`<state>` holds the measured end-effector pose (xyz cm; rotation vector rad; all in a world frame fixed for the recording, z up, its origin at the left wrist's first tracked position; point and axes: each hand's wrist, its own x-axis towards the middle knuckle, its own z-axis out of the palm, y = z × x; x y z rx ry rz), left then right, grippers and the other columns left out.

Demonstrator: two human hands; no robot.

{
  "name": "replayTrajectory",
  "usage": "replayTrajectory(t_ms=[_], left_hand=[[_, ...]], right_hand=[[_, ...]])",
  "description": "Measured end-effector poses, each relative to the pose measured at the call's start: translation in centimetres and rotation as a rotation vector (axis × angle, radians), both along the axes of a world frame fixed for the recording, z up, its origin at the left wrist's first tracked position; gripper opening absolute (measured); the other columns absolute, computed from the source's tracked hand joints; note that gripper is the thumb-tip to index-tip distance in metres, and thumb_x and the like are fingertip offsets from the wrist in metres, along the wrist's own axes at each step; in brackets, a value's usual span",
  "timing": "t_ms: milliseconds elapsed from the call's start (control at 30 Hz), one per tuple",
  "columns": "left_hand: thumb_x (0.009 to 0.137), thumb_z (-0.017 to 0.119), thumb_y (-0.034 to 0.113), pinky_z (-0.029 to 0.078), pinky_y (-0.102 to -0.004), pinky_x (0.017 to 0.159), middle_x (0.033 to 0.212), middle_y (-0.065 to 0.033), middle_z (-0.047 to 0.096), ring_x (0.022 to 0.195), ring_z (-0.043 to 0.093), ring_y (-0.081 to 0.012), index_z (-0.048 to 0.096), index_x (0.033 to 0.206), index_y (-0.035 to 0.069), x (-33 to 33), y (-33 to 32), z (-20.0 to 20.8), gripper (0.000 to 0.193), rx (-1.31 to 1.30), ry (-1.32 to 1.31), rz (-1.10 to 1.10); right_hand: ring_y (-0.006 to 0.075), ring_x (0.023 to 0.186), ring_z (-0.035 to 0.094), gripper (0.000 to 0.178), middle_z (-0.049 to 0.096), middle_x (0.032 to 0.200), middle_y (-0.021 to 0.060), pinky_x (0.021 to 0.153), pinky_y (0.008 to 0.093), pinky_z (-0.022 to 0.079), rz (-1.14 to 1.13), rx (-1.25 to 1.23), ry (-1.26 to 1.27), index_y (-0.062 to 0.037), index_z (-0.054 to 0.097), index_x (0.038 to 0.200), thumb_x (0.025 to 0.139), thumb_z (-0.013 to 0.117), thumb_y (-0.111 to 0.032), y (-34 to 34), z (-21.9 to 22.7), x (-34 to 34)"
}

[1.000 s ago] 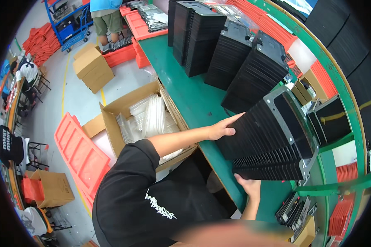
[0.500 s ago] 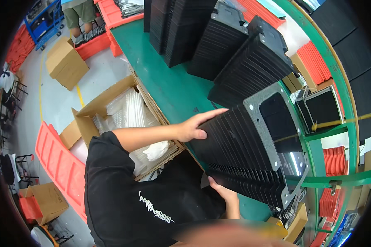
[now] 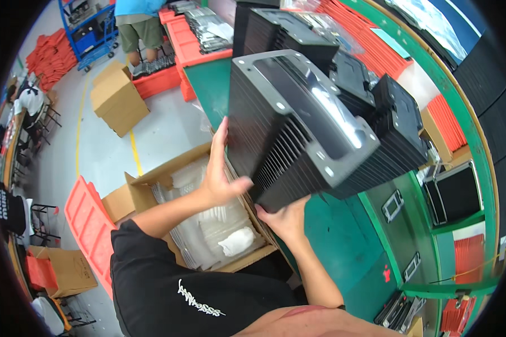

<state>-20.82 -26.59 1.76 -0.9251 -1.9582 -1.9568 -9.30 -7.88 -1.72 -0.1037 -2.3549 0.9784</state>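
Both of my hands hold a tall stack of black plastic frames (image 3: 248,126), tilted above the green tabletop. Its top piece has a grey rim around a glossy see-through window. My left hand (image 3: 218,175) presses along the stack's left side, thumb apart from the fingers. At the lower near corner, my right hand (image 3: 287,218) grips the stack from beneath; part of its fingers is hidden. Right behind the held stack stand further black stacks (image 3: 391,135), partly covered by it.
An open cardboard box (image 3: 177,168) with plastic sleeves and a white crumpled item is left of the green table (image 3: 343,253). A red crate (image 3: 90,224) leans beside it. Shelving with a black case (image 3: 455,194) lines the right. Another person (image 3: 140,33) stands at the far left.
The stack has moved from the right side of the table up and left, turning as it went. Both hands moved with it, and my right hand now shows more fully beneath it.
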Motion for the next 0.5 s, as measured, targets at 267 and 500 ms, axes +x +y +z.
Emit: replayTrajectory(t_ms=[267,500], left_hand=[[0.062,0.098,0.047,0.026,-0.0539,0.125,0.169,-0.0345,-0.001,0.157,0.015,-0.0478,0.0,0.166,0.002,-0.6,3.7,3.4,0.15,-0.237,0.01,0.513],[0.065,0.099,0.03,0.027,-0.0506,0.125,0.168,-0.0349,0.005,0.157,0.016,-0.0474,0.001,0.166,0.003,-4.7,2.6,1.7,0.143,-0.258,0.109,0.561]], right_hand=[[0.0528,0.135,0.045,0.097,0.039,0.149,0.0409,0.117,0.0486,0.037,0.057,0.243,-0.012,0.0162,0.035,0.146,0.079,0.085,-0.033,-4.5,-4.0,-11.3],[0.0467,0.138,0.049,0.088,0.047,0.151,0.0288,0.115,0.0462,0.042,0.293,-0.042,-0.049,0.0049,0.031,0.157,0.087,0.076,-0.025,-0.4,-1.5,-7.2]])
